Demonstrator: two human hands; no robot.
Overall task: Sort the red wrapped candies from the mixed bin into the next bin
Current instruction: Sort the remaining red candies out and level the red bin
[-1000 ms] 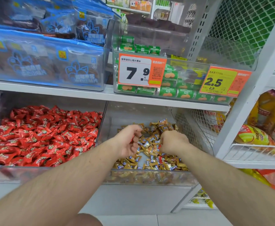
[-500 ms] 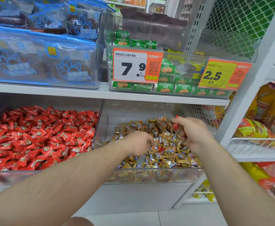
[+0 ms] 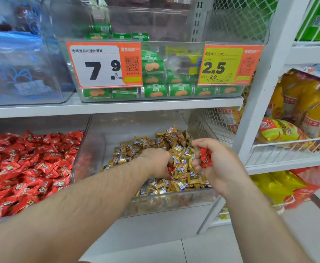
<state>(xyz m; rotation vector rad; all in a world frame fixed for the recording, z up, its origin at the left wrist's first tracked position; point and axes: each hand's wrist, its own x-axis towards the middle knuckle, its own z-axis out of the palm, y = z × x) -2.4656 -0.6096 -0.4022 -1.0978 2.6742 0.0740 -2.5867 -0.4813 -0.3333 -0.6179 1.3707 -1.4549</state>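
- Red wrapped candies (image 3: 205,158) sit clenched in the right hand (image 3: 215,164), whose fingers curl round them above the right end of the mixed bin (image 3: 174,201).
- Left hand (image 3: 156,163) is plunged palm-down into the gold pile; its fingertips are curled about a further red candy (image 3: 171,170) among the wrappers, though the exact grip is partly hidden.
- Mixed bin: clear plastic, on the lower shelf, filled mainly with gold wrapped candies (image 3: 176,149) bearing blue labels, heaped toward its right and rear.
- Next bin (image 3: 75,168): immediately left of the mixed bin, walls touching or nearly so, filled with a pile of red candies (image 3: 26,168) of the same kind.
- Upper shelf (image 3: 117,106): a clear bin of green packets (image 3: 155,91) carries two price tags, one reading 7.9 (image 3: 104,64) and one reading 2.5 (image 3: 229,64).
- Blue-printed bags (image 3: 20,67) occupy a clear bin at upper left.
- White wire basket (image 3: 288,149) at right holds yellow and orange snack bags (image 3: 280,130).
- Both forearms are bare and extend from the lower edge of the view.
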